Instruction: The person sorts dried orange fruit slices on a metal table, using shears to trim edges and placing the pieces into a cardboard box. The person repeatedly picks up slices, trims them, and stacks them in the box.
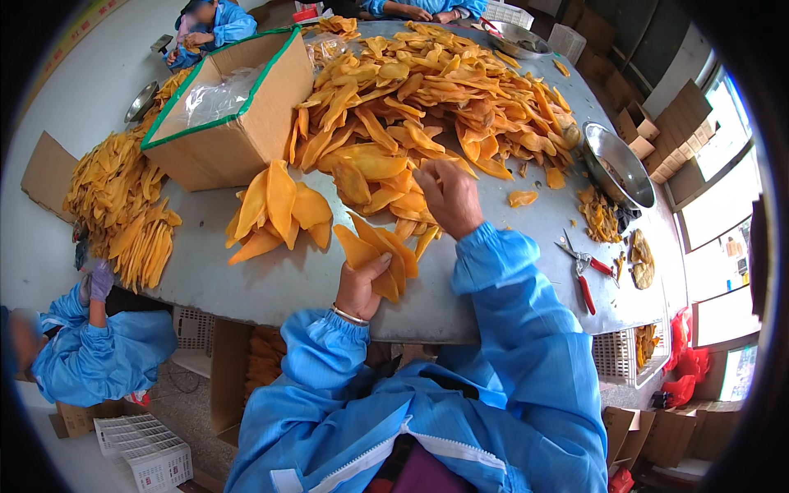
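Several flat orange slices, which look like dried mango or sweet potato (377, 246), are fanned out in my left hand (363, 283), thumb on top, near the table's front edge. My right hand (451, 194) is at the near edge of the large heap of orange slices (431, 92), fingers curled and touching it; its fingertips are partly hidden, and whether it grips a slice cannot be told. A smaller bunch of slices (280, 206) lies on the grey metal table (246, 289), left of my left hand.
A cardboard box with green tape (246, 132) holds clear plastic. Red-handled pruning shears (582, 268) lie at right, below a steel bowl (616, 166). More slices (114, 191) are piled at left. Co-workers sit at left (105, 351), upper left (216, 28) and across the table (425, 9).
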### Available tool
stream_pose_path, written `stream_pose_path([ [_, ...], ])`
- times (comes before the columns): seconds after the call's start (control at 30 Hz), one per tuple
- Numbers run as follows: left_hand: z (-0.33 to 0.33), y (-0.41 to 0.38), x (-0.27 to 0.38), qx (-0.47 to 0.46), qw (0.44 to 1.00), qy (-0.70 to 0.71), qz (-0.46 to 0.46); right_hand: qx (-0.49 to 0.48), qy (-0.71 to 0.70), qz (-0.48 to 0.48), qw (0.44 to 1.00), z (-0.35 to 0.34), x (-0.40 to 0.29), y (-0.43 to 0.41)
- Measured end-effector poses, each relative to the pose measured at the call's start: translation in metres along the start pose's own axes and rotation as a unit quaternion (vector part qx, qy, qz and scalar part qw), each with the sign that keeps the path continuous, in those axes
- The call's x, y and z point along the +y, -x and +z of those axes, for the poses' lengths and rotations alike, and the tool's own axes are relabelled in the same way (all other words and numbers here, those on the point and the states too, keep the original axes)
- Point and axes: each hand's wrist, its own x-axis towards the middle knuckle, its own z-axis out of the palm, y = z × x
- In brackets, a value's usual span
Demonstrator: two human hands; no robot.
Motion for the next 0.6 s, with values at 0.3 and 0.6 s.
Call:
stream_pose_path([
  [0.3, -0.008, 0.001, 0.006, 0.036, 0.998, 0.050, 0.011, -0.074, 0.182, -0.123, 0.973, 0.022, -0.002, -0.026],
  [0.6, 0.015, 0.010, 0.003, -0.103, 0.992, 0.067, -0.039, -0.078, -0.378, 0.276, 0.880, -0.032, -0.013, 0.070],
])
